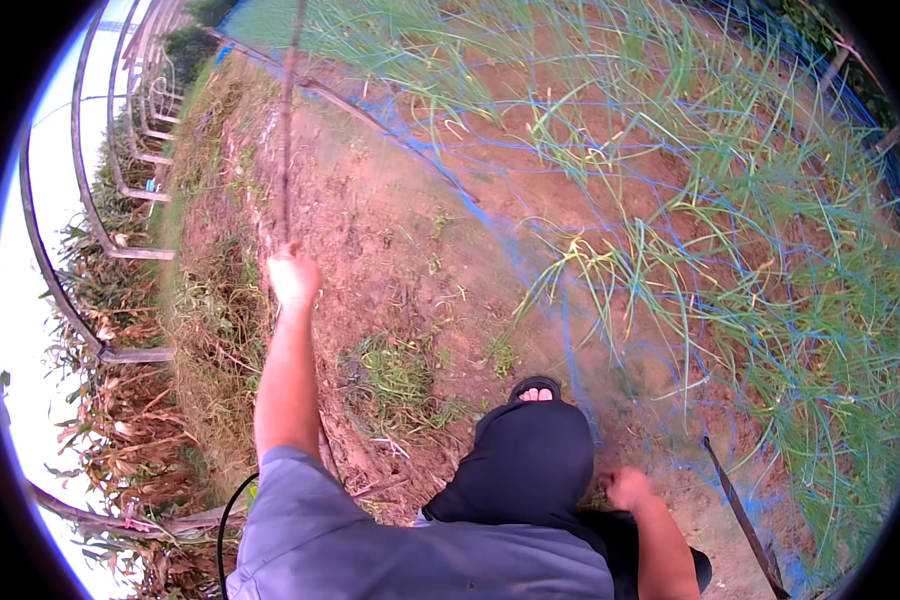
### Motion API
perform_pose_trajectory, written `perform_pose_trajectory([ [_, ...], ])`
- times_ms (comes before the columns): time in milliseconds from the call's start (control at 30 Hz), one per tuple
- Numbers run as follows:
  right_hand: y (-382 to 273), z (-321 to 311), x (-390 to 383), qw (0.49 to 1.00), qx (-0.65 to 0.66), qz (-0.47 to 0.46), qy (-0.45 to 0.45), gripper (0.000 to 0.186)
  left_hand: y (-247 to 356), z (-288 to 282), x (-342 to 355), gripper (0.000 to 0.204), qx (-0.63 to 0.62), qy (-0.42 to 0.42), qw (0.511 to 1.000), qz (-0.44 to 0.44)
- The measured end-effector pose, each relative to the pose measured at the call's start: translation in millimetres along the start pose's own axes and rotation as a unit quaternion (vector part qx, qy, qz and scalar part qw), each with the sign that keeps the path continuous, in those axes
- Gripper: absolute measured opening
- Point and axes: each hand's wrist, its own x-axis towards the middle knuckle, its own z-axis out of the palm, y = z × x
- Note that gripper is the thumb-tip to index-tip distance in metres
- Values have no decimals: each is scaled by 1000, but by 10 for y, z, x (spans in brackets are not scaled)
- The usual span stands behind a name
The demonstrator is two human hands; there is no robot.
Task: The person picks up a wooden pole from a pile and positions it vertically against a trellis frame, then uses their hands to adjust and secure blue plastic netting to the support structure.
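Note:
My left hand (295, 277) reaches forward, its fingers closed round a long thin stick (287, 140). The stick stands up from the hand toward the top of the view, and its upper part is blurred. My right hand (627, 488) hangs low beside my right knee, fingers curled in. What it holds, if anything, I cannot make out. Blue netting (568, 330) lies along the bed edge to the right of my foot. Its strands run among long-leaved green plants (660, 270) that look like onions, some with yellowed tips.
My sandalled foot (537, 390) is on bare reddish soil (370, 210). A dark stake (742, 515) leans at the right by the net. A pole (350, 105) lies along the far bed edge. Curved frame posts (95, 225) and dry corn plants (130, 420) line the left.

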Motion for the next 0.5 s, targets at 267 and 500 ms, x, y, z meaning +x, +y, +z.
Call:
perform_pose_trajectory([
  [267, 422, 321, 291, 980, -134, -11, -147, 36, -731, -1185, 262, 47, 196, 53, 928, -312],
  [500, 487, 699, 502, 961, -122, -80, -235, 29, -1129, -844, 687, 43, 243, -25, 966, -86],
])
